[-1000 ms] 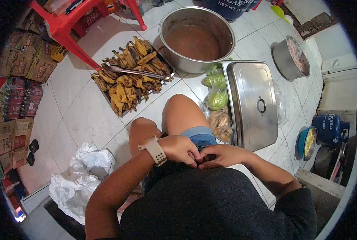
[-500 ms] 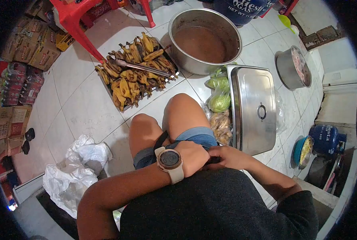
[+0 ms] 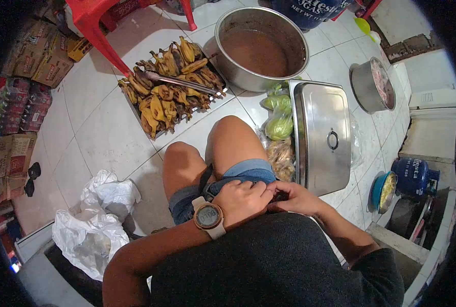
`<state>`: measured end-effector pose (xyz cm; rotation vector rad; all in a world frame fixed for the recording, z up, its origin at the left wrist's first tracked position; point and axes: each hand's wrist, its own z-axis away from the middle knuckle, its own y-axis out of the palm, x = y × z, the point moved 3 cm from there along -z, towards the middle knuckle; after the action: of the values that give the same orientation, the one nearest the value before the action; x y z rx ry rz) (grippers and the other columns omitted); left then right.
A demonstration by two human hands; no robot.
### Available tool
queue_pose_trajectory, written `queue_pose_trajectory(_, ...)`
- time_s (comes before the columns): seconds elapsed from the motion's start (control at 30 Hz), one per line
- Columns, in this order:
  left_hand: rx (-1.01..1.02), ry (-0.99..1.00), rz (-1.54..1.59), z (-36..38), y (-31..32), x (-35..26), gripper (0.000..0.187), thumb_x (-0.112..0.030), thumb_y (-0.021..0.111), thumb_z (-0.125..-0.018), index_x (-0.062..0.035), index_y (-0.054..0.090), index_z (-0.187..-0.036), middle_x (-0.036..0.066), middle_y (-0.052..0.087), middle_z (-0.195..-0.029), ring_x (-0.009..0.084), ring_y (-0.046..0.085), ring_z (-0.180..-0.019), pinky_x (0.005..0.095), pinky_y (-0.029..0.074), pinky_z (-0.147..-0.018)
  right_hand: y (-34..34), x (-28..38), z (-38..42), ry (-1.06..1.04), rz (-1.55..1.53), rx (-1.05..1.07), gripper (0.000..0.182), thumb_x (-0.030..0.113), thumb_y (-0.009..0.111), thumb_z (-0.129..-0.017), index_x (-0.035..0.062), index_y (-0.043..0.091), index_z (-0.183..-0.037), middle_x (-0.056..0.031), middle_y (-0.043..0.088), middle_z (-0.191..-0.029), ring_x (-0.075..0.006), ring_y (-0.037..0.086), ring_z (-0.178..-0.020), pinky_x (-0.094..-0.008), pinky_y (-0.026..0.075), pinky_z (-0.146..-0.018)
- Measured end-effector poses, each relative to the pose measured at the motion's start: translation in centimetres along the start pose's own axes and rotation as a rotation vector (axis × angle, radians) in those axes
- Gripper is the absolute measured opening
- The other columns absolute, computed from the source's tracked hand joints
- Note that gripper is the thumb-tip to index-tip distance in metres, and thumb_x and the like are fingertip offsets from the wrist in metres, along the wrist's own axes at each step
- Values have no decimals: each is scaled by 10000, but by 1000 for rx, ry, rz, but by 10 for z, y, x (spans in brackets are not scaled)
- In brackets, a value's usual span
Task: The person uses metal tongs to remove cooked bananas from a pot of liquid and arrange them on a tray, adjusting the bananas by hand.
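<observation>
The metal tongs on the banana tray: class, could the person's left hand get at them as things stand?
Probably yes. The tongs lie uncovered on top of the bananas, bare floor between; the left hand sits at the lap, though.

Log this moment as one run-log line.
left hand: at waist, on shorts | right hand: touching left | held: cannot tell | ahead: fried bananas, tongs on top

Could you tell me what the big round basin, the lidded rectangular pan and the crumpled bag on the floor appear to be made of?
The basin looks like stainless steel: silvery, brushed walls with a bright rim. The rectangular pan seems the same metal, more polished, its flat lid mirroring light around a ring handle. The bag looks like thin white plastic film, crinkled and slightly translucent.
</observation>
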<state>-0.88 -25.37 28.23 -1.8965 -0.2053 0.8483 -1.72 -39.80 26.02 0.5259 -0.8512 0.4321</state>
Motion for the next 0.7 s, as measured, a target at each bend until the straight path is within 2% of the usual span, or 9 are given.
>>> queue_pose_trajectory(0.03, 14, -20, 16, 0, 0, 0, 159, -189, 488, -682, -97, 524, -806, 26, 454, -618, 160, 520, -564, 279, 431, -463, -2, -1, -2, 0, -2, -1, 195, 54, 578, -684, 39, 514, -867, 14, 503, -765, -62, 445, -719, -205, 375, -641)
queue_pose_trajectory(0.1, 26, -39, 27, -1, 0, 4, 153, -190, 485, -691, -92, 518, -804, 30, 461, -627, 162, 526, -578, 282, 434, -462, -5, -7, -9, 47, -27, 133, 183, 45, 573, -677, 35, 513, -849, 29, 495, -763, -53, 437, -721, -200, 369, -646)
queue_pose_trajectory(0.17, 227, -46, 127, -3, 5, 9, 137, -179, 468, -715, -76, 504, -799, 38, 474, -646, 168, 533, -590, 283, 441, -463, -6, -11, -13, 28, 48, 160, 178, 40, 568, -673, 32, 512, -842, 29, 496, -756, -49, 435, -714, -199, 368, -640)
queue_pose_trajectory(0.27, 321, 12, 119, -6, 6, 8, 134, -160, 459, -706, -63, 491, -791, 44, 484, -663, 172, 539, -605, 276, 447, -467, -2, -6, -14, 41, 96, 190, 163, 33, 561, -666, 33, 511, -821, 30, 496, -744, -42, 430, -697, -193, 363, -623)
queue_pose_trajectory(0.33, 288, 16, 66, -5, 6, 6, 131, -154, 456, -698, -64, 489, -786, 43, 484, -663, 170, 536, -599, 269, 446, -465, -3, -5, -14, 71, 58, 175, 155, 31, 559, -662, 36, 511, -809, 32, 495, -737, -38, 426, -687, -190, 360, -613)
queue_pose_trajectory(0.43, 218, 48, 20, -4, 8, 5, 130, -150, 455, -681, -68, 485, -776, 38, 482, -657, 167, 531, -585, 261, 440, -461, -9, -5, -15, 36, 183, 149, 143, 32, 552, -660, 33, 513, -798, 29, 491, -735, -34, 420, -674, -186, 356, -596)
queue_pose_trajectory(0.53, 130, 31, 51, -1, 5, 4, 123, -162, 473, -664, -75, 484, -751, 33, 477, -642, 162, 523, -569, 260, 432, -455, -6, 0, -13, 116, 15, 182, 126, 29, 544, -662, 30, 502, -781, 30, 477, -703, -38, 417, -666, -185, 354, -591)
queue_pose_trajectory(0.63, 39, -59, 118, 3, 1, 7, 113, -171, 507, -645, -76, 484, -700, 40, 468, -619, 172, 517, -558, 273, 424, -456, -4, 3, -13, 4, 99, 146, 113, 24, 534, -665, 29, 491, -769, 35, 459, -665, -45, 414, -651, -189, 355, -587)
queue_pose_trajectory(0.7, 3, -109, 168, 4, -1, 10, 114, -172, 525, -634, -73, 483, -671, 48, 463, -605, 187, 514, -555, 285, 421, -458, -3, 0, -11, -84, 91, 41, 110, 27, 549, -659, 34, 476, -740, 36, 445, -638, -49, 411, -638, -195, 354, -582)
